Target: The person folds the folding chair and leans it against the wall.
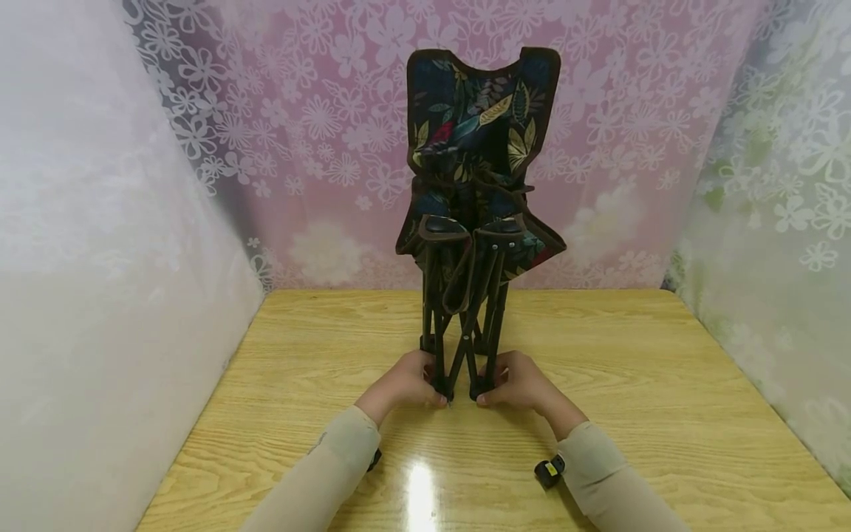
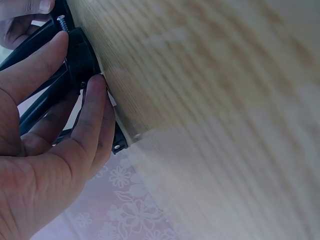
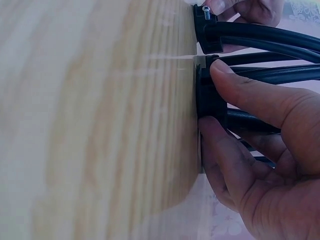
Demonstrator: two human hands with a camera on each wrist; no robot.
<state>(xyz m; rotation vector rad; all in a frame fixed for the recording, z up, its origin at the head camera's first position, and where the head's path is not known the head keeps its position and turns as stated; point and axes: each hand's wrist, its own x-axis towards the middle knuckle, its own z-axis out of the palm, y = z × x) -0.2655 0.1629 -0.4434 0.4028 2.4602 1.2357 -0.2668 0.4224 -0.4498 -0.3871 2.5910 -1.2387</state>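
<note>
A folding chair with dark, leaf-patterned fabric and thin black legs stands partly folded on the table. My left hand pinches the black plastic foot of its near left leg between thumb and fingers. A silver screw sticks out of that foot beside my thumb tip. On the other side, my right hand holds the near right foot, thumb on one side and fingers on the other. The near legs cross, their feet slightly apart. Behind my hands, the rear feet are partly hidden.
The wood-grain table extends around the chair on both sides. A pink flowered curtain hangs behind it, with pale sheets at left and right. A small black device sits by my right cuff.
</note>
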